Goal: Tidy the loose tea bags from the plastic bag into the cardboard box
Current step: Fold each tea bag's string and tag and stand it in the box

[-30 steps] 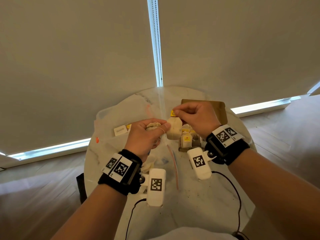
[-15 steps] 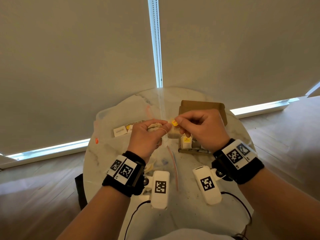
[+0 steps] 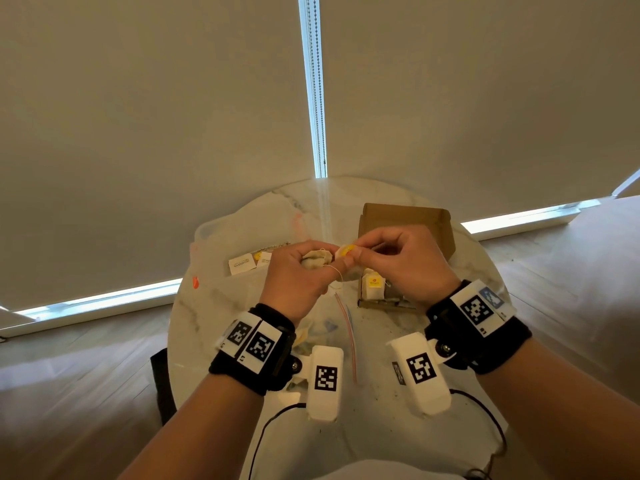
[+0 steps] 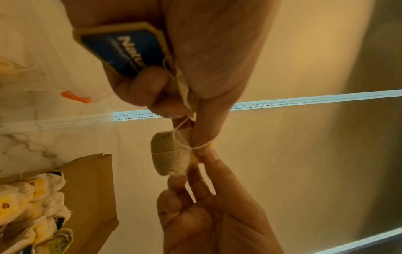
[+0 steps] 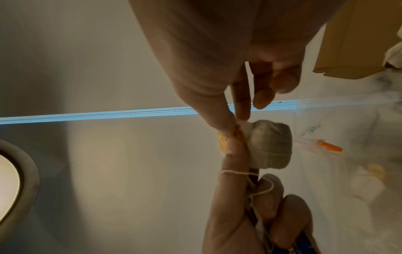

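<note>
A: Tea bags, small off-white paper sachets with yellow tags, stand packed in the open brown cardboard box at about two o'clock on the round white marble worktop.

B: And further left?

A: At ten o'clock lies the clear plastic bag with its orange zip slider, flat on the worktop, and a couple of white paper-wrapped sachets inside it or on it; I cannot tell which.

B: The left hand?

A: The left hand is raised above the middle of the worktop. Its grip is clenched around a crumpled beige tea bag, and the left wrist view shows a blue tag with a tan border tucked against the same palm. A thin white string loops over its forefinger.

B: Then the right?

A: The right hand meets it at the centre. Thumb and forefinger pinch a small yellow paper tag, so that grip is grasping the tag, with the other fingers loosely curled. The right wrist view shows a rolled beige tea bag bound by string right at those fingertips.

B: How do the hands sit against the box?

A: Both are above the worktop, just in front of the box, at roughly twelve o'clock from the wrists. The box flap stands open behind the right hand.
</note>
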Action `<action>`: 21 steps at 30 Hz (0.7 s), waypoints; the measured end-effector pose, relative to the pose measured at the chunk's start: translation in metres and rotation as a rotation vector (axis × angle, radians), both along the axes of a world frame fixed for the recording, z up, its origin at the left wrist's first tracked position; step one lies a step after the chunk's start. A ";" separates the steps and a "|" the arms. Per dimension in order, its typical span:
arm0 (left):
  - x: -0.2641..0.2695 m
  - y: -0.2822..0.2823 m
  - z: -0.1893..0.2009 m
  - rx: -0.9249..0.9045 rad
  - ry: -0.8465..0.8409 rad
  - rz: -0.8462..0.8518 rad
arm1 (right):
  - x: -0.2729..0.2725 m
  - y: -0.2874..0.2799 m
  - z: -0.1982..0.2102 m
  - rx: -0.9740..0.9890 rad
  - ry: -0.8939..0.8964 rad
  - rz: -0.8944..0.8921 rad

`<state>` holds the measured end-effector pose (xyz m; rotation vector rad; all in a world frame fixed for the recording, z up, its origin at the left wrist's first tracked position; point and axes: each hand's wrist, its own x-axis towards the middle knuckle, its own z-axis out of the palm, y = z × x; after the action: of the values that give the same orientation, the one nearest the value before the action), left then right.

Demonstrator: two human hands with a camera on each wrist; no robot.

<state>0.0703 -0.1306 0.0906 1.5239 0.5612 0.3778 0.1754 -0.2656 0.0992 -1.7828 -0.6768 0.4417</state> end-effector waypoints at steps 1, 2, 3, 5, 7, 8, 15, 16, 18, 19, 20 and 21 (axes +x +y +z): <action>0.000 0.000 -0.001 0.013 0.002 0.005 | -0.001 0.000 0.002 0.007 -0.044 0.004; 0.000 0.001 -0.002 0.032 0.004 0.007 | -0.002 0.001 0.005 0.002 -0.106 0.018; 0.000 0.001 -0.003 0.061 0.008 -0.001 | -0.003 0.003 0.008 -0.019 -0.172 0.045; 0.001 0.002 -0.003 0.140 0.018 -0.043 | -0.005 0.008 0.016 -0.101 -0.266 0.119; 0.001 0.001 -0.002 0.185 0.033 -0.082 | -0.006 0.016 0.021 -0.196 -0.342 0.171; 0.001 0.001 -0.002 0.188 0.041 -0.092 | -0.006 0.019 0.023 -0.240 -0.365 0.181; 0.000 0.000 -0.003 0.190 0.064 -0.103 | -0.006 0.029 0.036 -0.325 -0.398 0.274; 0.000 0.000 -0.003 0.175 0.063 -0.101 | -0.005 0.030 0.037 -0.310 -0.387 0.272; 0.000 0.001 -0.005 0.153 0.060 -0.102 | -0.003 0.029 0.039 -0.251 -0.356 0.253; 0.000 0.001 -0.006 0.155 0.061 -0.104 | -0.001 0.028 0.041 -0.209 -0.325 0.243; 0.000 0.001 -0.007 0.161 0.062 -0.109 | 0.000 0.026 0.043 -0.158 -0.288 0.232; -0.001 0.000 -0.008 0.160 0.064 -0.120 | 0.002 0.025 0.046 -0.104 -0.256 0.217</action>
<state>0.0696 -0.1303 0.0826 1.7202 0.4960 0.2874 0.1773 -0.2404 0.1448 -1.8904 -1.0503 0.4031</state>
